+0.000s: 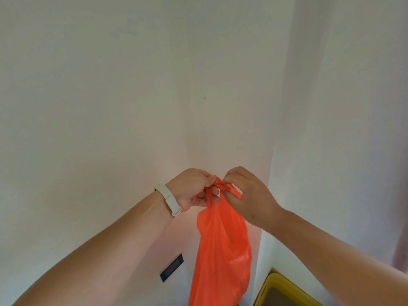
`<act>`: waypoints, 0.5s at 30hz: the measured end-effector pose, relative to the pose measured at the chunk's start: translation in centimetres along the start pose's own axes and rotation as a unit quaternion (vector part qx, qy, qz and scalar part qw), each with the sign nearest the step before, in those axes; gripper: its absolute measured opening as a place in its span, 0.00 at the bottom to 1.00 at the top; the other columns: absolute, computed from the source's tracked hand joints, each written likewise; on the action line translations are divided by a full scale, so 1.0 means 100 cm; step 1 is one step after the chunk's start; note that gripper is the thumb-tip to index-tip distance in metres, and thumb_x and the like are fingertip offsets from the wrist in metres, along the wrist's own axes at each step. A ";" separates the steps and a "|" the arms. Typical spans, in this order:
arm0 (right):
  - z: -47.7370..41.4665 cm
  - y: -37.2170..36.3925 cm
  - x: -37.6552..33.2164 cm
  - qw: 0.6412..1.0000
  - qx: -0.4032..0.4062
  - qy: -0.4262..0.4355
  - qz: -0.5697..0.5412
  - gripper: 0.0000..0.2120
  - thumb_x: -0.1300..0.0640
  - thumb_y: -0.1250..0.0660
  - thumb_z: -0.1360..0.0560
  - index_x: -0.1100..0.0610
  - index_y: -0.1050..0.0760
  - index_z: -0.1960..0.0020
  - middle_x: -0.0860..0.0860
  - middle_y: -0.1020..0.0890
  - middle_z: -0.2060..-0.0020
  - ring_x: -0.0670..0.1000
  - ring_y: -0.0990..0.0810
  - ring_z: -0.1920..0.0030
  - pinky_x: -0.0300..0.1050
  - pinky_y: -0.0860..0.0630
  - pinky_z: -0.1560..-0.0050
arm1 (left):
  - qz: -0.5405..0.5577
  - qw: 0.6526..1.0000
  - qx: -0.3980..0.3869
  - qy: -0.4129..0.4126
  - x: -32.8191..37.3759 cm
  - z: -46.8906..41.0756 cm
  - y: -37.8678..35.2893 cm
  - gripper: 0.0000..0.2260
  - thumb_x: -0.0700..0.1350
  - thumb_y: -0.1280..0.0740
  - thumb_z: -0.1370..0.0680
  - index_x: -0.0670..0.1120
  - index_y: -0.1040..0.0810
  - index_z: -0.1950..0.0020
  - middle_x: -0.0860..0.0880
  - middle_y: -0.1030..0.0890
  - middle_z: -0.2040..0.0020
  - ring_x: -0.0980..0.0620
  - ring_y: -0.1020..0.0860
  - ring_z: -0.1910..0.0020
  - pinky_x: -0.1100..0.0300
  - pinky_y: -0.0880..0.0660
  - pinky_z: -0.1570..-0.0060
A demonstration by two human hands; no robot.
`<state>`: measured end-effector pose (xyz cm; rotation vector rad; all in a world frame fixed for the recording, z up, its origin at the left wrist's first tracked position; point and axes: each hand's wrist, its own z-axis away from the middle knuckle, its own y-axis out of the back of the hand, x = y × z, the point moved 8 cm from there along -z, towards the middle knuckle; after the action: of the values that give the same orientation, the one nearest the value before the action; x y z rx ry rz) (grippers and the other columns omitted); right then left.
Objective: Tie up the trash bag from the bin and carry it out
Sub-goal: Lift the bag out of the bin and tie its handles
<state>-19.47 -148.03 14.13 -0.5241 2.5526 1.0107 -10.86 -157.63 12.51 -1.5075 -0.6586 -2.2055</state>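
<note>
An orange plastic trash bag (223, 250) hangs in the air in front of a white wall corner. Its top is twisted into a knot between my hands. My left hand (192, 188), with a white band on the wrist, grips the bag's neck and one end of the knot. The other twisted end is pinched in my right hand (245, 193), just to the right of the knot. The bag's lower part runs out of the bottom of the frame.
A yellow-rimmed bin (284, 290) sits at the bottom right, partly behind my right forearm. A small dark wall plate (171, 270) is low on the left wall. White walls close in on the left, front and right.
</note>
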 end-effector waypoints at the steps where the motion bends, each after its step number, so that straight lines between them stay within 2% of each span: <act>1: -0.001 0.002 0.000 1.000 0.018 -0.011 -0.008 0.06 0.61 0.32 0.28 0.55 0.19 0.52 0.49 0.21 0.56 0.47 0.23 0.56 0.39 0.26 0.53 | 0.004 1.000 -0.003 -0.002 0.000 0.000 0.000 0.10 0.42 0.41 0.19 0.44 0.23 0.56 0.50 0.20 0.73 0.50 0.18 0.70 0.55 0.24 0.60; 3: -0.002 0.002 0.003 0.996 0.025 -0.066 -0.055 0.06 0.62 0.32 0.27 0.53 0.18 0.55 0.48 0.21 0.59 0.46 0.23 0.57 0.35 0.28 0.56 | 0.012 1.000 -0.008 -0.004 -0.002 0.001 0.001 0.10 0.43 0.42 0.19 0.44 0.23 0.55 0.49 0.18 0.71 0.50 0.17 0.68 0.56 0.24 0.62; 5: -0.002 -0.003 0.013 0.978 0.010 -0.160 -0.131 0.08 0.63 0.32 0.26 0.51 0.20 0.58 0.46 0.21 0.61 0.44 0.23 0.59 0.33 0.28 0.58 | 0.017 1.000 -0.014 -0.008 -0.003 0.002 0.003 0.10 0.43 0.42 0.19 0.44 0.23 0.55 0.49 0.17 0.68 0.50 0.17 0.65 0.59 0.24 0.64; 8: -0.004 -0.015 0.025 0.904 -0.018 -0.285 -0.318 0.09 0.65 0.34 0.25 0.55 0.21 0.61 0.49 0.20 0.66 0.46 0.24 0.65 0.40 0.27 0.61 | 0.036 0.998 -0.040 -0.019 -0.006 0.002 0.007 0.10 0.42 0.42 0.19 0.42 0.22 0.53 0.47 0.15 0.64 0.50 0.16 0.60 0.58 0.22 0.61; 10: -0.006 -0.020 0.027 0.851 -0.030 -0.321 -0.415 0.09 0.67 0.35 0.25 0.58 0.22 0.62 0.52 0.21 0.67 0.48 0.25 0.64 0.42 0.28 0.63 | 0.040 0.996 -0.074 -0.032 -0.013 0.003 0.006 0.10 0.40 0.42 0.19 0.42 0.22 0.51 0.46 0.15 0.60 0.49 0.16 0.56 0.58 0.21 0.57; 12: -0.008 -0.025 0.025 0.838 -0.054 -0.325 -0.435 0.10 0.67 0.36 0.24 0.58 0.24 0.63 0.52 0.21 0.66 0.48 0.23 0.63 0.42 0.28 0.63 | 0.026 0.995 -0.085 -0.049 -0.021 0.005 0.007 0.09 0.39 0.42 0.19 0.42 0.22 0.50 0.45 0.15 0.57 0.49 0.16 0.54 0.57 0.21 0.54; 15: -0.005 -0.040 0.026 0.816 -0.083 -0.351 -0.452 0.10 0.65 0.37 0.22 0.57 0.26 0.62 0.54 0.19 0.63 0.50 0.21 0.59 0.43 0.27 0.61 | -0.025 0.997 -0.011 -0.078 -0.028 0.000 0.023 0.07 0.40 0.38 0.21 0.40 0.21 0.52 0.42 0.15 0.57 0.48 0.16 0.55 0.54 0.20 0.53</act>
<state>-20.04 -151.63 10.98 -1.0350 1.2979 0.8156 -8.62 -159.36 10.24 -1.7054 -0.7314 -2.1524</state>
